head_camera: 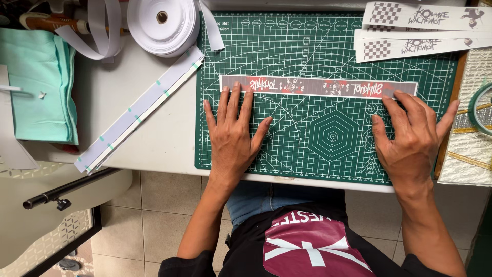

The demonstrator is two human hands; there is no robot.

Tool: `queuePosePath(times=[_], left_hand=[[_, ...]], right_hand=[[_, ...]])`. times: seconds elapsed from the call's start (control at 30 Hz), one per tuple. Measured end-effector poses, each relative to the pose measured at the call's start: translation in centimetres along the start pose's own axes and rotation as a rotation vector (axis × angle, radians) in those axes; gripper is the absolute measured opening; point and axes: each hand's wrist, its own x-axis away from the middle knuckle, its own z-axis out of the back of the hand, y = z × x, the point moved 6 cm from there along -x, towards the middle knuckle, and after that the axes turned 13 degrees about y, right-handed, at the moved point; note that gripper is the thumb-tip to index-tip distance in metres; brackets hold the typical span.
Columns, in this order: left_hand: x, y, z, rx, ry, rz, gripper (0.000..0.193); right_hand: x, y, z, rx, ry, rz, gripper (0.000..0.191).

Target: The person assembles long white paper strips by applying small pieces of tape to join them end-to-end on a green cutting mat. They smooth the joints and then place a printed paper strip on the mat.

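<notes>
On mat [328, 61], fingers [237, 97] seemingly pin strip [318, 86] ends.

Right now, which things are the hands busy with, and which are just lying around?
In use:
- printed strip, with the fingers of the left hand and right hand touching its ends
- green cutting mat under it

Lying about:
- white ribbon roll
- black-and-white printed strips
- teal cloth
- long grey strips
- tape roll

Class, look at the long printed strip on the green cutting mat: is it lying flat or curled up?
Flat. The printed strip lies straight on the cutting mat; left hand and right hand fingertips press its two ends.
</notes>
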Motion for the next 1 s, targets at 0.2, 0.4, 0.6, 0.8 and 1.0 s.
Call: queuePosePath(times=[0.2,0.4,0.6,0.8,1.0], left_hand=[[0.0,0.0,0.0,0.018,0.004,0.011,0.068],[-0.1,0.1,0.1,0.024,-0.001,0.015,0.069],[0.0,0.0,-0.1,0.025,0.007,0.014,0.068],[0.1,0.0,-0.1,0.020,0.017,0.008,0.068],[-0.2,0.1,0.1,0.002,0.010,0.006,0.067]], right_hand=[[-0.3,-0.2,0.3,-0.143,0.019,-0.084,0.030],[-1.2,-1.3,0.8,-0.142,0.012,-0.092,0.030],[-1.2,-1.3,0.7,-0.132,0.008,-0.097,0.030],[-1.1,-1.2,0.6,-0.131,0.010,-0.093,0.030],[-0.8,-0.8,0.4,-0.122,0.015,-0.078,0.030]])
